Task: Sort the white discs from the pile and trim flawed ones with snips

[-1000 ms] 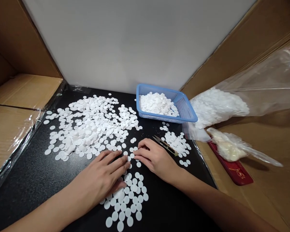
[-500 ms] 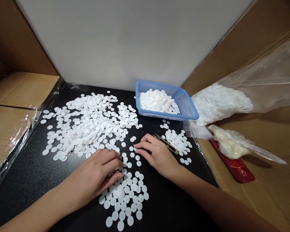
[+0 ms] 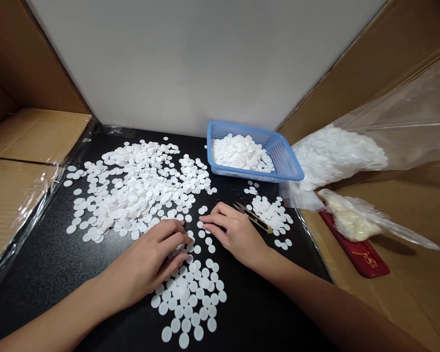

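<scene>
Small flat white discs lie on the black tabletop. My left hand rests palm down with curved fingers and the thumb apart, its fingertips over loose discs. Just below it a thin spread of discs lies mostly one layer deep. My right hand has thumb and index finger close together at a white disc, left of the thread snips. A large heap of discs covers the far left, and a smaller pile lies beyond the snips.
A blue basket partly filled with discs stands against the grey wall. At right are a clear bag of discs, a small knotted bag and a red case. Cardboard borders the left side.
My right hand has shifted slightly left, its fingertips meeting a disc. My left hand's fingers have moved a little up and right over the discs. The view has moved slightly.
</scene>
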{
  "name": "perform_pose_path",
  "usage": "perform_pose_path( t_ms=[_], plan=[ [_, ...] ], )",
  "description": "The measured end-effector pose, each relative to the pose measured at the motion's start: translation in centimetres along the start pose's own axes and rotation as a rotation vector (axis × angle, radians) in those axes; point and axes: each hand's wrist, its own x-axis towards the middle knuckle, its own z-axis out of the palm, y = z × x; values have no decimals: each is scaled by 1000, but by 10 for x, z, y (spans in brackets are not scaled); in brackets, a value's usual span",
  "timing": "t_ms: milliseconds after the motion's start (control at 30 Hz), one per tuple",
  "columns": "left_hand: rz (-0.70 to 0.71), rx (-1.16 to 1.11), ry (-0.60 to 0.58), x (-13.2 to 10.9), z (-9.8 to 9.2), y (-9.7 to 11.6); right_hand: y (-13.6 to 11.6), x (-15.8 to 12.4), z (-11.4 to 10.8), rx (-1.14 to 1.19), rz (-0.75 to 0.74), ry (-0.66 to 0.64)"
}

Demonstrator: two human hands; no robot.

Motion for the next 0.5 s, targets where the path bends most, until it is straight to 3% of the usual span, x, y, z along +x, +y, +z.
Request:
perform_pose_path(
  t_ms=[133,200,367,500],
  plan=[
    [-44,-69,-11,0,-4,-2,-6,8,-4,54,111,-95],
    [-79,-101,39,1,-7,-3,-10,13,-6,54,150,-146],
    [-141,-19,255,4,-13,-8,-12,21,-2,-180,80,-202],
    [-101,160,309,10,-6,-15,-12,25,5,-270,33,-226]
  ],
)
